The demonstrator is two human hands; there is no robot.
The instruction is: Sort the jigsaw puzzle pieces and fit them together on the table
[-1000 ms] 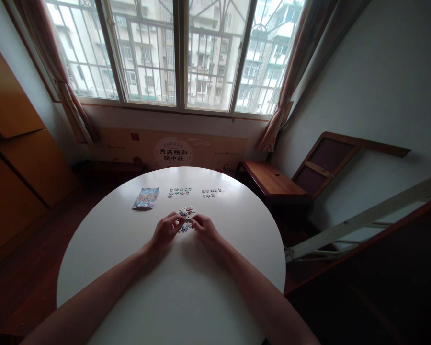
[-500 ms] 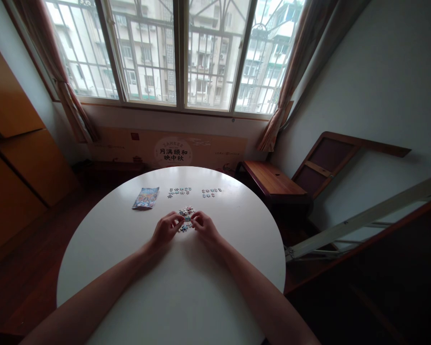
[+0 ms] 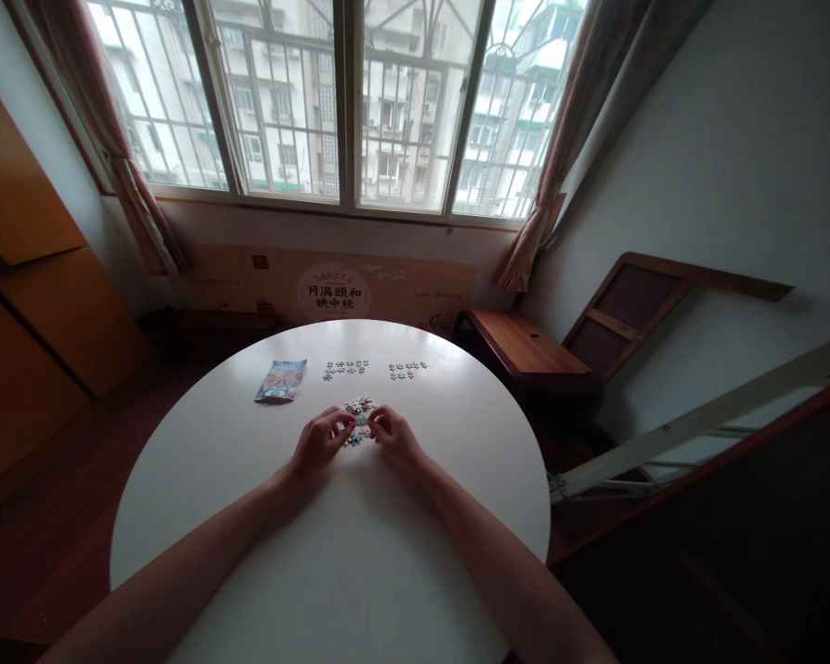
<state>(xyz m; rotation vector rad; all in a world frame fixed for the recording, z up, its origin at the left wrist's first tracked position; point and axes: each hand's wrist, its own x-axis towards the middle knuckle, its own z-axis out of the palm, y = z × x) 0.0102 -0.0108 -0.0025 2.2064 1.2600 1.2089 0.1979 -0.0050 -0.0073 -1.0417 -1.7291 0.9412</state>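
Observation:
Between my fingertips is a small bluish-green jigsaw puzzle piece (image 3: 361, 421); it may be two pieces joined, too small to tell. My left hand (image 3: 324, 436) pinches its left side and my right hand (image 3: 392, 433) its right side. Just below and around it lies a loose pile of puzzle pieces (image 3: 360, 406), partly hidden by my fingers. Farther back, several pieces are set out in rows: one group (image 3: 347, 368) behind my left hand and a smaller group (image 3: 408, 370) behind my right. A colourful printed packet (image 3: 281, 381) lies flat to the left.
Everything sits on a round white table (image 3: 360, 553). Beyond its far edge are a low wooden bench (image 3: 526, 341) at right and a printed banner (image 3: 401, 281) under the barred window. An orange cabinet (image 3: 34, 341) stands at left, and a folded metal-legged frame (image 3: 705, 424) leans at right.
Both hands stay in nearly the same place, still pinching the puzzle piece. The piece seems to have tilted slightly and looks lighter. The pile, rows and packet have not moved.

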